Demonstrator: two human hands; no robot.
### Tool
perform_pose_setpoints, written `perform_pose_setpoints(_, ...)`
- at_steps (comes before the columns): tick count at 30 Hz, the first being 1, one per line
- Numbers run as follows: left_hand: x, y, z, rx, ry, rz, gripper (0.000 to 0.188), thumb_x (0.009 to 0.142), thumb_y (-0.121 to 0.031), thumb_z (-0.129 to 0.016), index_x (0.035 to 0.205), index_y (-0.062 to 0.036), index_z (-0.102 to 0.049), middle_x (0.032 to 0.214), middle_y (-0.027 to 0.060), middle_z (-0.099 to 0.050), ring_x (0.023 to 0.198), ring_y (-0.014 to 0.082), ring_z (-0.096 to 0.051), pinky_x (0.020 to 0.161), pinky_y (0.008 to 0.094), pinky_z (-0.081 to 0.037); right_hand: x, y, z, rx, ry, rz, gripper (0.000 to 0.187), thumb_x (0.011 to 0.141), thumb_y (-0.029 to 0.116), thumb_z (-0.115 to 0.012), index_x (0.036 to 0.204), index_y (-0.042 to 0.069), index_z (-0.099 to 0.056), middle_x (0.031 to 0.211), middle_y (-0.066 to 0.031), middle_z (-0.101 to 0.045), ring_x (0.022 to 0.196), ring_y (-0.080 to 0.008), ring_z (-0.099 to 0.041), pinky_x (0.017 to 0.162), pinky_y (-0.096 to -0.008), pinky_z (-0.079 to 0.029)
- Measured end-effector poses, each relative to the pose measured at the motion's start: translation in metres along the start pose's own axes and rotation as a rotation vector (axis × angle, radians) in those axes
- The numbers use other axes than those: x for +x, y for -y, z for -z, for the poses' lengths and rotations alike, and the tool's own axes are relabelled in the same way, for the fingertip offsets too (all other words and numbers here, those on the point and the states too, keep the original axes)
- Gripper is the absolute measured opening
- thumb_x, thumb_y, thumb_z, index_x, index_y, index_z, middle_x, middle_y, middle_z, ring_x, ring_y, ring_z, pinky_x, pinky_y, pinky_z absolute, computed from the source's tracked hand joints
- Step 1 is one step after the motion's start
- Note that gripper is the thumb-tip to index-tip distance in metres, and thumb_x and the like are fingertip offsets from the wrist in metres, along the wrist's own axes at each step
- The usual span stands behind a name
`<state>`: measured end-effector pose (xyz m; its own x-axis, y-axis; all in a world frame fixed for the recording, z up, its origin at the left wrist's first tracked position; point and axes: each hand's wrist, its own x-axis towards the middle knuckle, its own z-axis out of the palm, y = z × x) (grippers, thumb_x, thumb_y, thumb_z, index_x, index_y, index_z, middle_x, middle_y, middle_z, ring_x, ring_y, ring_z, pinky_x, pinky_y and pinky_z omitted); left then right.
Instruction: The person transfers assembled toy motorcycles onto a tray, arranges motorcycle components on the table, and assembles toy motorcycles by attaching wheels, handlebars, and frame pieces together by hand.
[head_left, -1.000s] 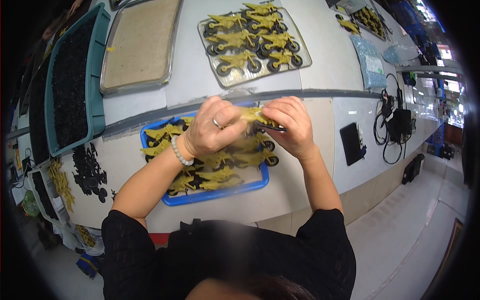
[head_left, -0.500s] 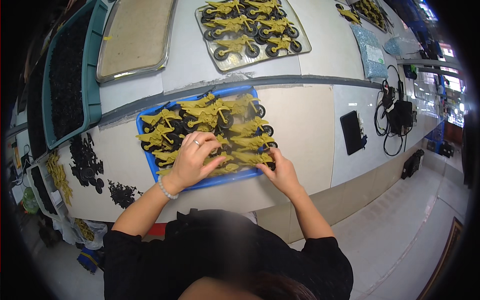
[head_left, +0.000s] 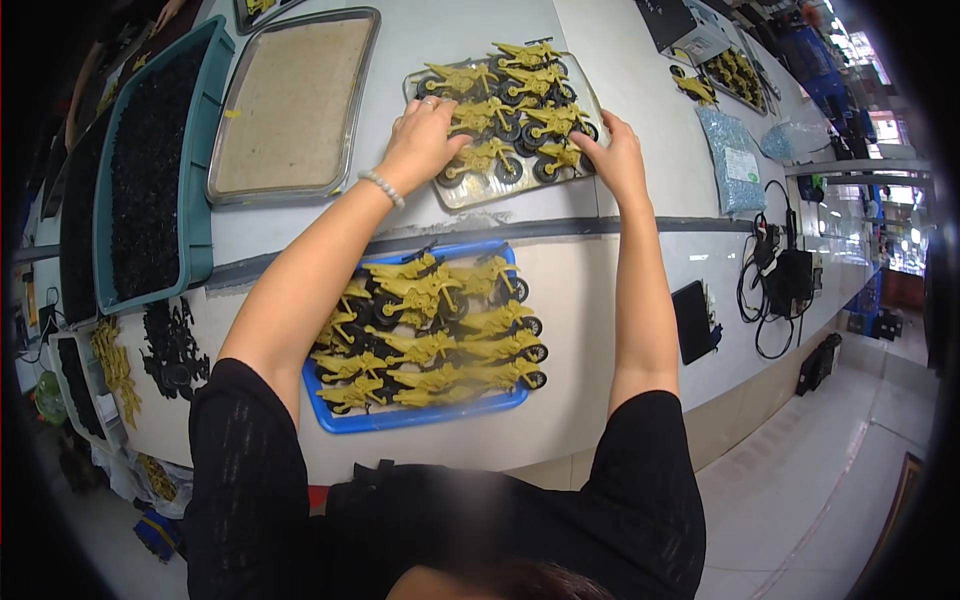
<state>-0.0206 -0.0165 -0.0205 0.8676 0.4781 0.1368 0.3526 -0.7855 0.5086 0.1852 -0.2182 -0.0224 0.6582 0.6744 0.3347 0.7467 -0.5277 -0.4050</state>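
Observation:
Both arms stretch forward to a silver metal tray (head_left: 470, 196) of yellow toy motorcycles with black wheels, lying farther back on the table. My left hand (head_left: 420, 147) is at the tray's left side, thumb apart from the fingers, beside a toy motorcycle (head_left: 482, 115). At the right side, my right hand (head_left: 617, 160) has thumb and fingers spread around the tray's edge, the thumb near another toy motorcycle (head_left: 560, 157). Whether either hand presses on the tray cannot be made out. Nearer me, a blue tray (head_left: 420, 420) holds more such motorcycles in rows.
Left of the silver tray lies a bare metal-rimmed tray (head_left: 290, 110), then a green bin (head_left: 200, 240) of small black parts. Loose black parts (head_left: 172, 350) and yellow pieces (head_left: 115, 365) lie at the left. A dark tablet-like device (head_left: 693, 322) and black cables (head_left: 775, 270) are at right.
Both hands have left the motorcycles in the blue tray and moved forward to the two sides of the silver tray. The view has shifted, so the table sits lower in the picture.

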Motion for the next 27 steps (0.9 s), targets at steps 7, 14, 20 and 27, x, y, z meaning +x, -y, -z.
perform_pose_setpoints(7,0.026,0.008,-0.012,0.122,0.143,0.116,0.052,0.072,-0.028,-0.076,0.115,-0.0056,-0.056,0.118,0.0135,-0.053,0.115,0.0295,-0.045,0.092,0.0436,-0.04,0.052,-0.027,-0.027,0.257,0.411,-0.335,0.083,0.06,0.034,-0.085,0.127,-0.004,-0.051,0.115,-0.0214,-0.061,0.1,-0.0262,-0.062,0.086,-0.0329,-0.049)
perform_pose_setpoints(14,0.025,0.016,-0.009,-0.015,0.075,0.063,0.04,0.069,-0.025,-0.079,0.095,-0.0042,-0.058,0.104,0.0122,-0.058,0.103,0.03,-0.051,0.085,0.0409,-0.043,0.04,-0.012,0.002,0.521,0.451,-0.324,0.038,0.071,0.009,-0.079,0.102,0.0,-0.06,0.084,-0.0012,-0.061,0.077,-0.0106,-0.055,0.074,-0.0229,-0.045)
perform_pose_setpoints(20,-0.006,0.006,0.007,-0.313,-0.086,-0.17,0.029,0.071,-0.015,-0.076,0.087,-0.0024,-0.055,0.08,0.0124,-0.061,0.076,0.0311,-0.059,0.067,0.0366,-0.048,-0.035,0.016,0.044,0.573,0.036,0.053,0.034,0.069,-0.003,-0.074,0.095,0.004,-0.053,0.094,-0.0047,-0.057,0.087,-0.0145,-0.057,0.08,-0.0261,-0.045)
perform_pose_setpoints(27,-0.077,-0.023,0.064,-0.052,-0.328,-0.963,0.017,0.07,0.0,-0.065,0.085,0.0005,-0.056,0.08,0.0094,-0.06,0.068,0.0233,-0.06,0.058,0.0329,-0.051,-0.12,0.073,0.088,0.329,-0.129,0.476,0.038,0.061,-0.006,-0.071,0.089,0.01,-0.052,0.094,-0.0073,-0.056,0.091,-0.0268,-0.06,0.085,-0.0445,-0.047)
